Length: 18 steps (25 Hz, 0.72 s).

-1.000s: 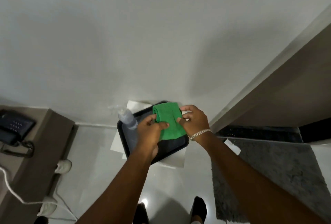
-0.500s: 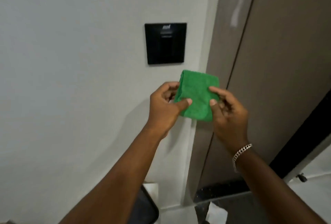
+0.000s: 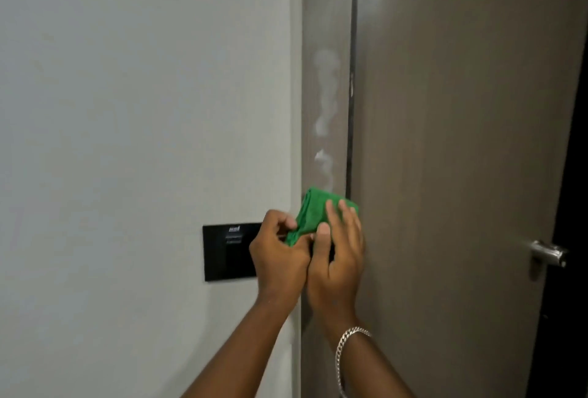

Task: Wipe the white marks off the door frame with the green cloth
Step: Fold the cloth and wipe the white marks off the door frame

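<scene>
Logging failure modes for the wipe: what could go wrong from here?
1. The cloth is bunched and pinched between the left hand and right hand; a loose fold may smear the marks rather than lift them.
2. The marks run well above the cloth on the frame; a short stroke may leave the top patch.
3. The black panel sits beside the left hand and could get knocked.

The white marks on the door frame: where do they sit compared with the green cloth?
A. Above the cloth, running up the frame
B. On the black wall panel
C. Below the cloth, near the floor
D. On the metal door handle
A: the white marks trail up the door frame above the green cloth, which both hands hold at the marks' lower end.
</scene>
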Tool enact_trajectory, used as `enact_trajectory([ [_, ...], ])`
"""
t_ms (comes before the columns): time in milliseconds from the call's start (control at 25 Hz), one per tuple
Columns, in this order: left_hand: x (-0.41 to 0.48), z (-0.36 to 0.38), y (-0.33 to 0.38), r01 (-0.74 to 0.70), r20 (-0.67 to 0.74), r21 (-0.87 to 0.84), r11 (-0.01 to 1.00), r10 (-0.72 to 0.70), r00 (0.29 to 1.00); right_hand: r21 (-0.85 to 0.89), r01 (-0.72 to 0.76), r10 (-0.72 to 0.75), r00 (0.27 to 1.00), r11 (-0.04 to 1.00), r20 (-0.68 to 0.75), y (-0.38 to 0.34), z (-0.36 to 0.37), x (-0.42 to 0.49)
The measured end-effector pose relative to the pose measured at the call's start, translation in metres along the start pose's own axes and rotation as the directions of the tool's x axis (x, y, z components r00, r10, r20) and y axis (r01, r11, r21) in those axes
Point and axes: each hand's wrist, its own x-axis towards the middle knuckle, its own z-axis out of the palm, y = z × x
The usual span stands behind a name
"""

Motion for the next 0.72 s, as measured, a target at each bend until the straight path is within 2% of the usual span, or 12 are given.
enact_trajectory([
  [40, 0.006, -0.006, 0.002, 0.026, 0.055, 0.000, 1.000, -0.026, 0.998, 0.004, 0.021, -0.021, 1.000, 1.000, 0.013, 0.004, 0.007, -0.001],
  [120, 0.024, -0.024, 0.011, 0.040, 0.187, 0.023, 0.999, -0.044, 0.981, -0.114, 0.087, -0.085, 0.996, 0.990, 0.026, 0.014, 0.017, 0.000],
  [160, 0.036, -0.033, 0.019, -0.017, 0.191, 0.068, 0.998, 0.004, 0.982, -0.186, 0.119, -0.118, 0.993, 0.975, 0.018, 0.016, 0.021, 0.002],
  [240, 0.062, -0.047, 0.043, -0.243, 0.082, 0.205, 0.948, 0.231, 0.969, -0.301, 0.167, -0.183, 0.983, 0.939, -0.026, 0.016, 0.029, 0.015],
  [280, 0.076, -0.050, 0.055, -0.381, 0.016, 0.277, 0.882, 0.392, 0.920, -0.334, 0.199, -0.227, 0.973, 0.921, -0.046, 0.014, 0.032, 0.025],
  [320, 0.094, -0.052, 0.063, -0.508, -0.011, 0.357, 0.784, 0.547, 0.837, -0.361, 0.233, -0.274, 0.959, 0.903, -0.067, 0.014, 0.035, 0.037],
  [360, 0.112, -0.052, 0.069, -0.594, 0.027, 0.443, 0.671, 0.653, 0.757, -0.385, 0.263, -0.317, 0.945, 0.885, -0.084, 0.015, 0.037, 0.049],
  [400, 0.131, -0.052, 0.071, -0.638, 0.117, 0.527, 0.562, 0.695, 0.709, -0.409, 0.293, -0.358, 0.929, 0.864, -0.090, 0.018, 0.038, 0.057],
  [480, 0.159, -0.049, 0.067, -0.617, 0.318, 0.693, 0.372, 0.611, 0.725, -0.447, 0.369, -0.439, 0.897, 0.815, -0.059, 0.031, 0.037, 0.055],
  [560, 0.173, -0.047, 0.051, -0.539, 0.376, 0.821, 0.187, 0.532, 0.758, -0.467, 0.472, -0.520, 0.854, 0.748, 0.029, 0.051, 0.031, 0.036],
  [640, 0.178, -0.045, 0.042, -0.516, 0.383, 0.851, 0.098, 0.557, 0.737, -0.452, 0.533, -0.552, 0.828, 0.715, 0.103, 0.069, 0.023, 0.022],
  [720, 0.179, -0.044, 0.042, -0.519, 0.383, 0.850, 0.087, 0.575, 0.723, -0.434, 0.532, -0.546, 0.831, 0.727, 0.103, 0.072, 0.018, 0.019],
])
